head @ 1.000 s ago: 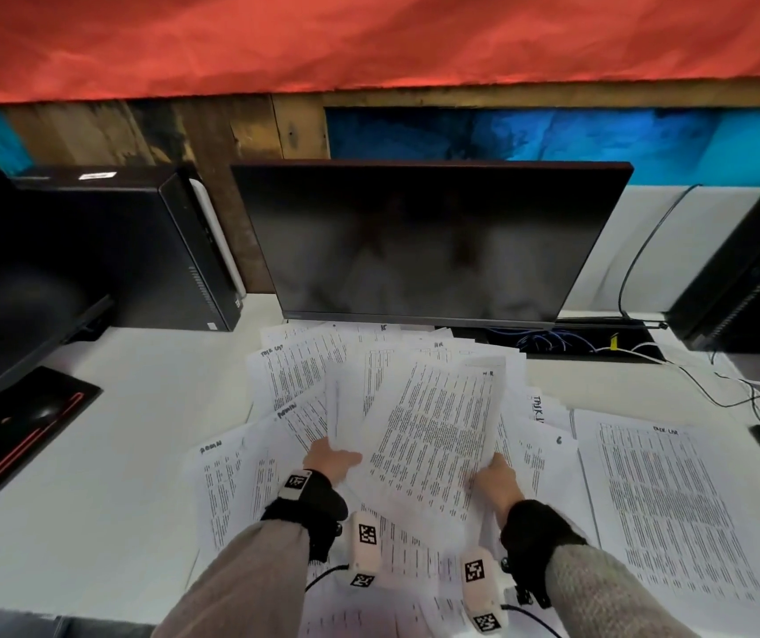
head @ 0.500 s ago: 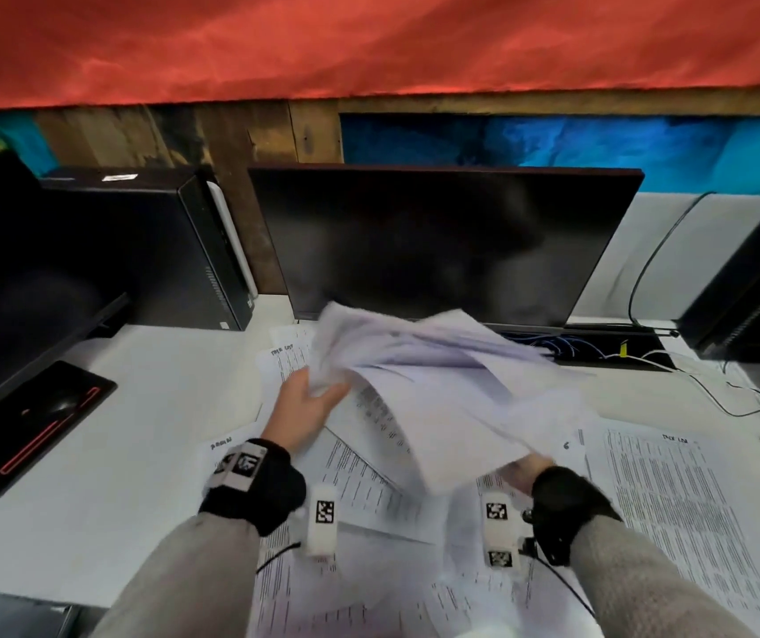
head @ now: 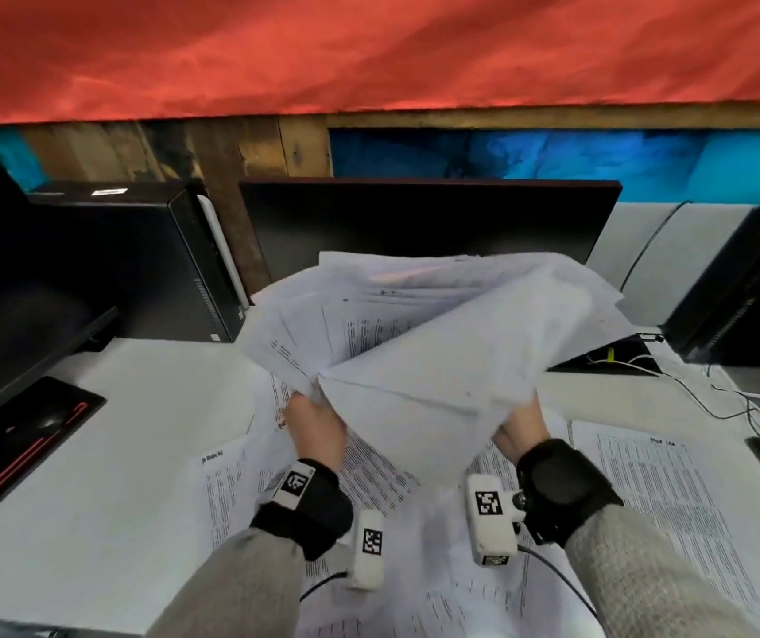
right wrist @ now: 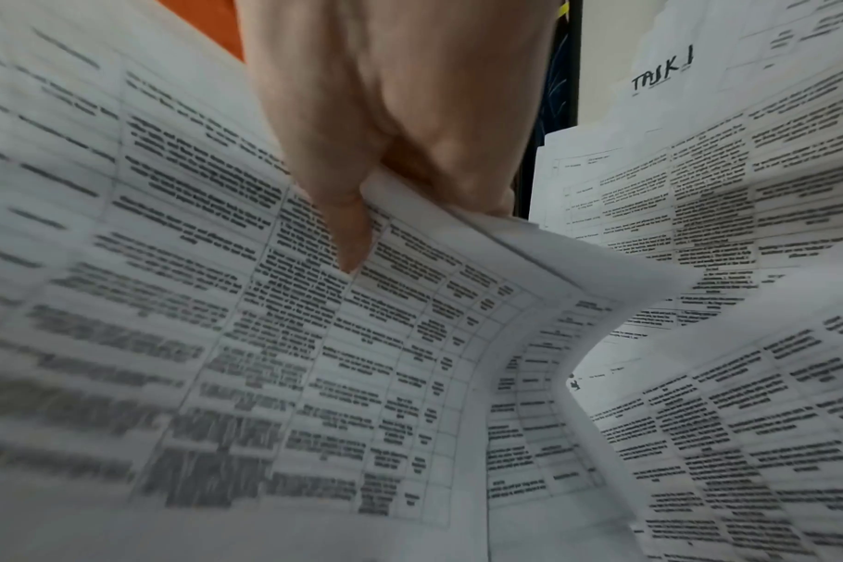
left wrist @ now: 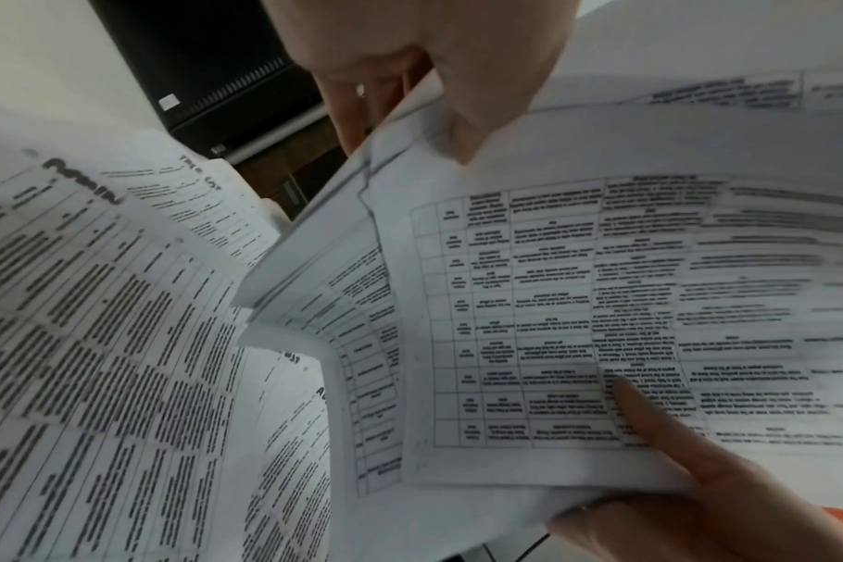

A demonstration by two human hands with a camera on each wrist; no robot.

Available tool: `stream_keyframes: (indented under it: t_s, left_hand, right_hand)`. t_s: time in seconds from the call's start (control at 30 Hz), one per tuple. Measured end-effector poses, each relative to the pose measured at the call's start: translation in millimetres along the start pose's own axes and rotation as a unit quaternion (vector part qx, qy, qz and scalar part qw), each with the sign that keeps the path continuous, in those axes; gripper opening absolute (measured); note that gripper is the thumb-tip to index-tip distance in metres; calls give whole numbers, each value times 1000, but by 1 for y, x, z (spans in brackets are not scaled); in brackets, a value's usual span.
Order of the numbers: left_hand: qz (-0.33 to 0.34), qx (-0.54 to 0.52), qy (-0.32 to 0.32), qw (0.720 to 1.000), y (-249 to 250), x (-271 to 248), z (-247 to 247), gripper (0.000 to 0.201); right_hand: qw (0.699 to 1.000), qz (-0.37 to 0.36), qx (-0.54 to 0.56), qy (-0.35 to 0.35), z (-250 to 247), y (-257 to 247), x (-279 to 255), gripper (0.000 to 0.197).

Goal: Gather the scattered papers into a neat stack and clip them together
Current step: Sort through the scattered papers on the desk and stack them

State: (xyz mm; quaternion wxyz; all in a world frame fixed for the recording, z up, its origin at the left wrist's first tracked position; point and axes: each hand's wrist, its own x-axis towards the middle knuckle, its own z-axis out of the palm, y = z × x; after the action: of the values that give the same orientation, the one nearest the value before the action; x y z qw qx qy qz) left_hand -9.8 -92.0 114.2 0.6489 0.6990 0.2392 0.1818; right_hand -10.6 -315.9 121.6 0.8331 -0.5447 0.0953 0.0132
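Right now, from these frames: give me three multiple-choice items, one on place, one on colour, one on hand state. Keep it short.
1. Where is the bundle of white printed sheets?
A. flat on the desk
B. lifted in front of the dark monitor
C. on the black computer tower

2. What colour is the cloth overhead?
A. red
B. green
C. yellow

3. What is the right hand doing?
A. hanging idle
B. pressing flat on the white desk
C. gripping the bundle

Answers: 1 B, the bundle hides the screen's lower edge; 2 A, head view shows red; 3 C, the right wrist view shows fingers curled round the sheets.
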Motion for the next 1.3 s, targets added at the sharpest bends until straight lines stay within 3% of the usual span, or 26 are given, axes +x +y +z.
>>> stream_keyframes:
  t_s: [0.13, 0.23, 0.37, 0.47, 0.57, 0.77, 0.87, 0.97, 1.0, 1.17, 1.3]
  left_hand:
    - [6, 1, -17, 1000, 13, -9, 1, 9]
    - [44, -21, -14, 999, 19, -10, 2, 28]
    - [51, -15, -25, 998, 12, -9, 5, 26]
    - [25, -53, -40, 997, 6, -9, 2, 32]
    - [2, -79, -70, 994, 2, -7, -2, 38]
    - [-50, -80, -130, 987, -4, -1, -5, 29]
    - [-62, -93, -128, 985, 0, 5, -10, 26]
    - [-54, -116, -140, 982, -3, 17, -17, 62]
    - [-51, -111, -155, 980, -3, 18, -19, 65]
    - [-3, -80, -228, 970, 9, 15, -20, 42]
    - [18, -54, -265, 963, 11, 21, -25, 37]
  right_hand:
    - [1000, -5, 13, -8, 25, -6, 0, 27]
    - [1000, -7, 21, 2, 24, -1, -2, 32]
    - [1000, 13, 20, -17, 21, 3, 0, 28]
    - [999, 19, -18, -28, 21, 1, 3, 25]
    - [999, 18, -46, -17, 15, 2, 8, 37]
    - [999, 20, -38, -12, 12, 2, 6, 25]
    - [1000, 20, -22, 4, 9, -1, 7, 24]
    - [999, 19, -18, -26, 0, -10, 8, 34]
    - [999, 24, -31, -35, -1, -10, 9, 37]
    - [997, 26, -66, -40, -1, -6, 19, 51]
    - [997, 39, -68, -27, -5, -15, 18, 29]
